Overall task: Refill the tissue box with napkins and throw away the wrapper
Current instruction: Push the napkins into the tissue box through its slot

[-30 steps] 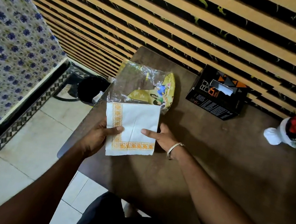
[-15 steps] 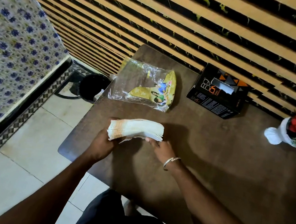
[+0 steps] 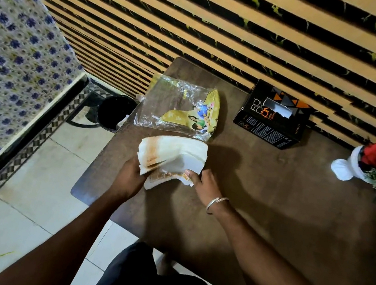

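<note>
A thick stack of white napkins (image 3: 175,154) with orange patterned borders is held just above the brown table (image 3: 270,204), bent over on itself. My left hand (image 3: 128,177) grips its left side and my right hand (image 3: 203,184) pinches its lower right edge, where a few sheets splay out. The empty clear and yellow plastic wrapper (image 3: 182,109) lies flat on the table just behind the napkins. The black tissue box (image 3: 272,117) with orange triangles stands at the table's back edge by the wall, a white tissue showing in its top slot.
A black waste bin (image 3: 114,112) sits on the tiled floor left of the table's back corner. A red and white ornament (image 3: 375,168) lies at the table's right edge. A slatted wall runs behind, and a blue-flowered cloth hangs at left.
The napkin stack, held flat facing me a second ago, has been turned edge-on and bent, and its lower sheets now fan out between my hands. Wrapper and box have not moved.
</note>
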Demonstrator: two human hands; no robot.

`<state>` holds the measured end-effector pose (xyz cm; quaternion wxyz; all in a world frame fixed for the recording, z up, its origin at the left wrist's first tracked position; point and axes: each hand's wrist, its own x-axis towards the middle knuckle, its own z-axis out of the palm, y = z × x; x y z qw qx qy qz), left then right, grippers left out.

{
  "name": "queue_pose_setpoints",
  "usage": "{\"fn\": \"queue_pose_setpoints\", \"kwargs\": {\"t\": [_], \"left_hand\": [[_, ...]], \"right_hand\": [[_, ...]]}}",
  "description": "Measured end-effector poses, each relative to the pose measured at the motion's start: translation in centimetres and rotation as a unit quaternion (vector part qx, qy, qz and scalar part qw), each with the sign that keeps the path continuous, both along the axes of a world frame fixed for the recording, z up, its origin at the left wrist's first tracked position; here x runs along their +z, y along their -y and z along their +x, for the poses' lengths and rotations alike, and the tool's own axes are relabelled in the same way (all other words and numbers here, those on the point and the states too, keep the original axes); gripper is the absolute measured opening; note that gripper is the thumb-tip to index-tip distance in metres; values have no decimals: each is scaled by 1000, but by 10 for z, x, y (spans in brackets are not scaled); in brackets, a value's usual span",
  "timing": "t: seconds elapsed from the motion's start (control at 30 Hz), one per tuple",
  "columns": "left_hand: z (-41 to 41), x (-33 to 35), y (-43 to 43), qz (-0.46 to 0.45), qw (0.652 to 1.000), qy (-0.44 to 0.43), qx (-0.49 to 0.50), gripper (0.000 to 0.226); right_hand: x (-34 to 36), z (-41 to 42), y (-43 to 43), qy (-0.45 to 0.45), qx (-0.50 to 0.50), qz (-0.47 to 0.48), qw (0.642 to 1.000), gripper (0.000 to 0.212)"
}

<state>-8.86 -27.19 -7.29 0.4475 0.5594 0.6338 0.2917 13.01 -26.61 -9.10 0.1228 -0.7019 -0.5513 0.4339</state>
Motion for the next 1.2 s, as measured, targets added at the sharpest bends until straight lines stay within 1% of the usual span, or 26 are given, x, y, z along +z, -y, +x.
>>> {"fn": "queue_pose_setpoints", "kwargs": {"t": [0.1, 0.17, 0.23, 0.3, 0.37, 0.4, 0.43, 0.47, 0.5, 0.53, 0.57, 0.6, 0.63, 0.67, 0.73, 0.8, 0.83, 0.97, 1.13, 1.2], "left_hand": [[-2, -3, -4, -49, 996, 55, 44, 27], [-5, -11, -5, -83, 992, 80, 54, 30], [-9, -21, -3, -112, 991, 63, 34, 29], [-12, -33, -1, -140, 990, 26, 19, 30], [-13, -40, -1, -160, 987, 10, 23, 32], [-11, -40, -1, -160, 987, 5, 26, 34], [-10, -40, -1, -145, 989, -5, 30, 37], [-9, -39, 0, -112, 993, -32, 31, 41], [-8, -39, 2, -68, 994, -78, 28, 46], [-7, -39, 4, -29, 990, -140, 19, 53], [-4, -39, 6, 4, 978, -210, 6, 60], [-1, -39, 8, 29, 962, -271, -17, 64], [4, -39, 9, 54, 944, -320, -54, 67], [10, -38, 10, 80, 925, -357, -98, 67], [19, -43, 10, 118, 891, -397, -185, 66], [25, -49, 9, 123, 871, -410, -242, 66], [27, -52, 8, 120, 866, -412, -257, 66], [23, -66, 6, 105, 856, -425, -275, 69], [17, -73, 6, 109, 842, -444, -287, 71], [18, -73, 6, 112, 841, -446, -284, 72]], "right_hand": [[11, 0, 1, -62, -23, -30, 997, 83], [12, 0, 5, -101, -30, -64, 992, 87], [5, -2, 6, -128, -41, -112, 985, 89], [-2, -6, 9, -116, -47, -143, 982, 92], [-11, -9, 10, -112, -53, -173, 977, 94], [-12, -11, 10, -108, -59, -173, 977, 92], [-11, -13, 12, -95, -64, -159, 981, 88], [-11, -13, 14, -72, -70, -131, 986, 81], [-10, -14, 17, -32, -72, -90, 993, 76], [-9, -13, 20, 25, -65, -28, 997, 74], [-4, -13, 23, 92, -37, 48, 994, 74], [-6, -14, 26, 159, 9, 120, 980, 73], [-7, -15, 27, 210, 59, 172, 961, 72], [-11, -17, 28, 234, 108, 202, 945, 72], [-17, -23, 28, 254, 188, 220, 923, 71], [-24, -29, 29, 262, 226, 211, 914, 69], [-28, -30, 30, 265, 234, 200, 914, 68], [-44, -27, 36, 274, 222, 162, 922, 68], [-51, -21, 40, 282, 216, 146, 923, 74], [-52, -22, 41, 279, 208, 145, 926, 74]]}}
